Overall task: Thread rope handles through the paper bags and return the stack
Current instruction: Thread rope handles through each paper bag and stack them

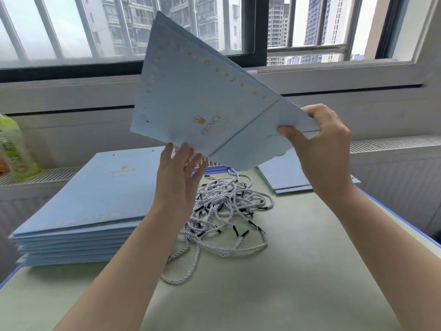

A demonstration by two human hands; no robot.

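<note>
While the right hand (317, 137) pinches the folded bottom end of a flat blue bag (202, 103), holding it tilted in the air above the counter (286, 271), the left hand (179, 173) is open, fingertips touching the bag's lower edge. Below them a tangle of ropes (226, 211) lies mid-counter, between a stack (83, 211) at the left edge and a smaller pile (286, 177) at the far right.

Single head-worn wide view, forward and down, close over the table (286, 271) toward the window (71, 27).
</note>
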